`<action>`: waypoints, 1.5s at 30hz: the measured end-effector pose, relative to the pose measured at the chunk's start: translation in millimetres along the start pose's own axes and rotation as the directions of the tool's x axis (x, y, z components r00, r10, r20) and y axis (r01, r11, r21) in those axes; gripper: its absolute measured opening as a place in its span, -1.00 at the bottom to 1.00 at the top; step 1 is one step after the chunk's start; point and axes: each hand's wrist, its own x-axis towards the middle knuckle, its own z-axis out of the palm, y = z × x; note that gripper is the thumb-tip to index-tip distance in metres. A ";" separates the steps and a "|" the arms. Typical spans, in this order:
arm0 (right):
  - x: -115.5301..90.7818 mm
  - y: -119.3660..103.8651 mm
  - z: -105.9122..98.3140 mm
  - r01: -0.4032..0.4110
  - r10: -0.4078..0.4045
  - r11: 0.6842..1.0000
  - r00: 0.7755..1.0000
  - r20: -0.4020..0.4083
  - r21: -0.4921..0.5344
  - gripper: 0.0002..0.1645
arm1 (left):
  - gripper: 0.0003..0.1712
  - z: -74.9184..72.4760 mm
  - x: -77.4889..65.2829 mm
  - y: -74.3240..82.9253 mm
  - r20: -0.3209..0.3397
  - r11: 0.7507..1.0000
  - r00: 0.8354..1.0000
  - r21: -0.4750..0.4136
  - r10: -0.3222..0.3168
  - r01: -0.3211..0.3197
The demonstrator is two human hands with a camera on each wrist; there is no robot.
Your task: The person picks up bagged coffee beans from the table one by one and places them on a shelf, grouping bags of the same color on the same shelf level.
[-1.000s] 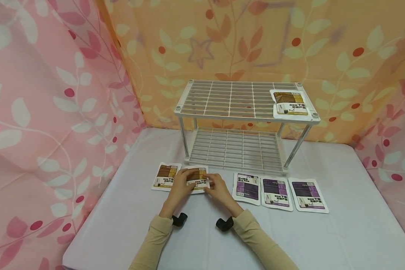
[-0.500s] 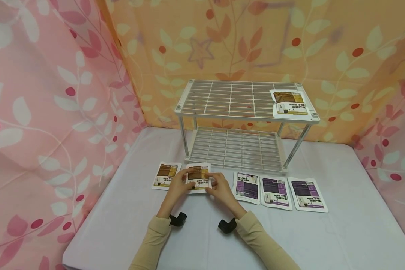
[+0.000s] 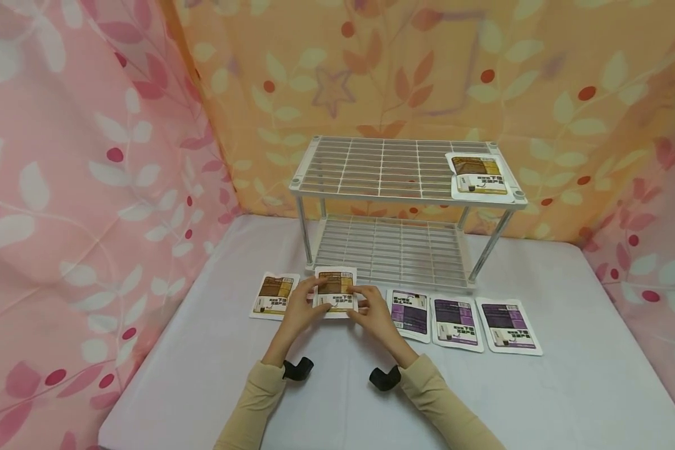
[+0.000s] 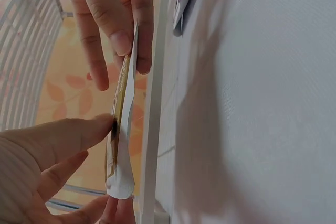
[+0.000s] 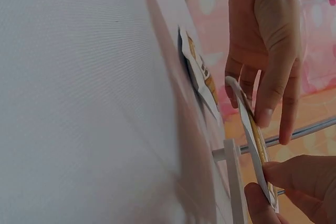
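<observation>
A flat white pouch with a brown and yellow print (image 3: 336,284) is held between both hands, in front of the wire rack. My left hand (image 3: 299,312) pinches its left side, thumb on the printed face and fingers beneath. On the right side my right hand (image 3: 374,317) pinches it near the lower corner. Seen edge-on in the left wrist view, the pouch (image 4: 125,124) is thin and raised off the tabletop. The right wrist view shows the right thumb and a finger (image 5: 258,203) on either side of the pouch's edge (image 5: 252,129).
Another brown pouch (image 3: 274,295) lies left of the hands. Three purple pouches (image 3: 409,312) lie in a row on the right. A white two-tier wire rack (image 3: 371,167) stands behind, with one brown pouch (image 3: 478,176) on its top right corner. Patterned cloth hangs around the white table (image 3: 574,400).
Both hands have raised the brown pouch off the table and carried it slightly right and toward the rack. The other pouches have stayed in place; the head view has shifted a little.
</observation>
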 end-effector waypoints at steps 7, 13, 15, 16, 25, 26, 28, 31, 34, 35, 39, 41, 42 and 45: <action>1.7 -4.7 -5.2 -0.039 0.039 0.999 0.999 -0.016 0.009 -0.30 | -0.32 4.8 1.1 4.8 0.053 0.997 0.999 0.075 0.013 -0.017; 1.3 -5.2 -12.5 -0.025 0.025 0.999 1.000 -0.009 -0.044 -0.20 | -0.27 10.4 2.4 11.3 0.073 0.996 0.997 0.087 -0.005 -0.001; 0.5 -5.9 -15.1 -0.022 0.022 0.998 1.000 -0.001 -0.060 -0.20 | -0.26 11.7 2.1 13.9 0.083 0.996 0.996 0.087 -0.018 0.011; 0.0 -6.5 -16.3 -0.023 0.024 0.997 1.000 0.001 -0.070 -0.20 | -0.26 12.4 2.1 14.9 0.086 0.996 0.996 0.090 -0.019 0.012; -2.6 -10.6 -25.3 0.034 -0.034 0.983 0.999 0.004 -0.179 -0.23 | -0.24 18.4 4.0 20.1 0.118 0.990 0.993 0.138 0.007 -0.024; -3.0 -10.9 -26.2 0.043 -0.044 0.982 0.999 0.002 -0.185 -0.22 | -0.22 19.4 4.7 20.7 0.119 0.989 0.993 0.144 0.004 -0.022; -3.3 -10.5 -27.8 0.056 -0.057 0.977 0.998 -0.001 -0.207 -0.22 | -0.18 21.2 6.4 21.9 0.117 0.987 0.993 0.157 -0.001 -0.018; -3.7 -11.2 -30.6 0.064 -0.069 0.971 0.998 -0.012 -0.231 -0.21 | -0.14 23.5 8.8 24.8 0.100 0.986 0.995 0.164 0.017 -0.034; -3.7 -12.3 -33.6 0.078 -0.087 0.964 0.996 -0.024 -0.255 -0.21 | -0.14 25.6 10.9 28.1 0.079 0.985 0.996 0.168 0.034 -0.047; -3.6 -12.9 -34.6 0.080 -0.091 0.962 0.995 -0.030 -0.260 -0.21 | -0.14 26.4 11.5 29.5 0.073 0.984 0.997 0.171 0.040 -0.052; -3.2 -13.9 -39.2 0.100 -0.119 0.958 0.991 -0.056 -0.268 -0.21 | -0.14 30.2 13.2 34.5 0.058 0.982 0.997 0.179 0.052 -0.061; -3.0 -13.6 -42.0 0.103 -0.125 0.957 0.990 -0.066 -0.270 -0.21 | -0.15 31.9 14.0 37.1 0.053 0.981 0.996 0.176 0.072 -0.081; -3.2 -13.5 -43.5 0.106 -0.129 0.957 0.989 -0.070 -0.271 -0.21 | -0.16 32.6 14.4 38.2 0.054 0.981 0.995 0.173 0.079 -0.087; -3.6 -14.1 -48.2 0.112 -0.137 0.955 0.988 -0.075 -0.276 -0.21 | -0.18 34.0 15.8 42.6 0.054 0.977 0.993 0.180 0.102 -0.110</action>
